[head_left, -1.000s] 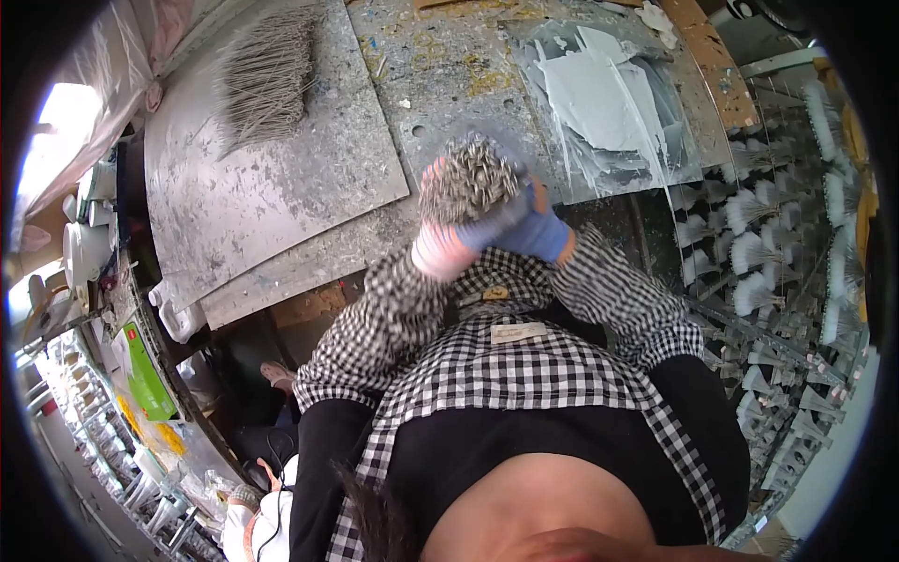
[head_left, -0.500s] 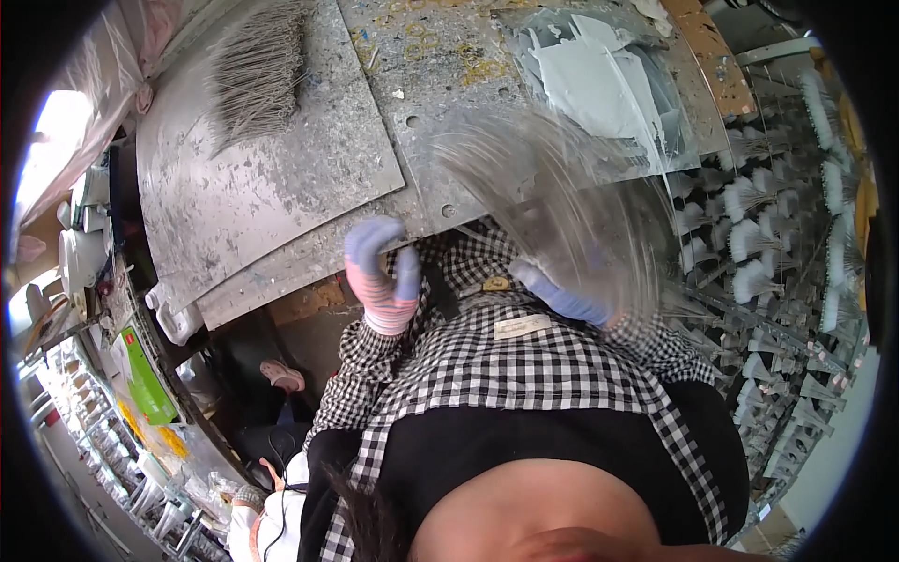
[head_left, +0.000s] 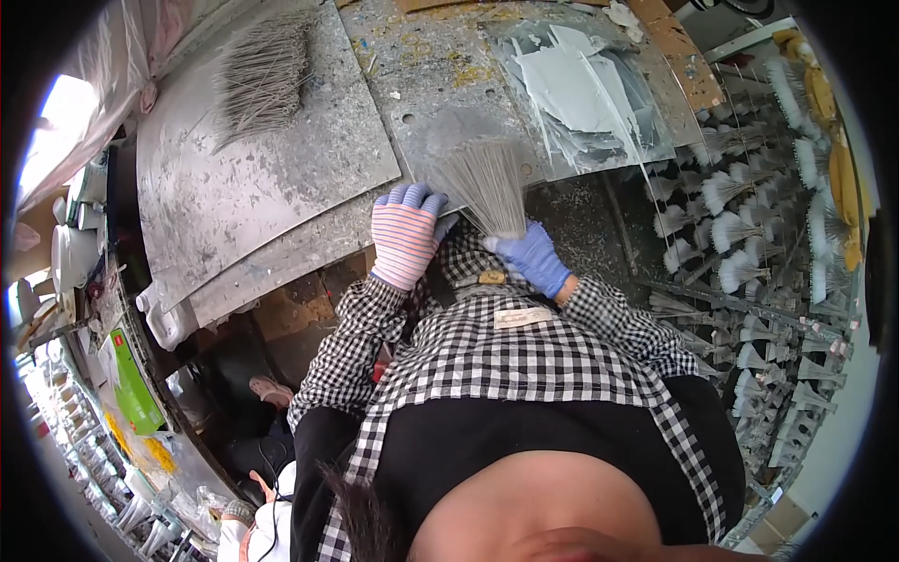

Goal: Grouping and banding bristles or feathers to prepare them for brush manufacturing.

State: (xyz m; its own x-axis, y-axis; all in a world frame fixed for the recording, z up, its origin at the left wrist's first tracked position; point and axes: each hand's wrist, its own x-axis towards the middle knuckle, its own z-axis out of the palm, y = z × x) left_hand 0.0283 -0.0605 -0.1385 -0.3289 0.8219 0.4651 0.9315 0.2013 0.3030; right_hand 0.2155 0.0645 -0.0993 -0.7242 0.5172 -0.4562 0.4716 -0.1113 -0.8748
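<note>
Grey bristle bundle (head_left: 485, 183) in right hand (head_left: 534, 259); white jug (head_left: 165, 321), contents hidden.

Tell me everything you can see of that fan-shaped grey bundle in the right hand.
The grey bundle is many thin, fairly straight strands that look like bristles. Its narrow end sits in the gloved right hand; the strands spread away from the person, wide end seen against the table. Whether it touches the table or left hand is unclear.
</note>
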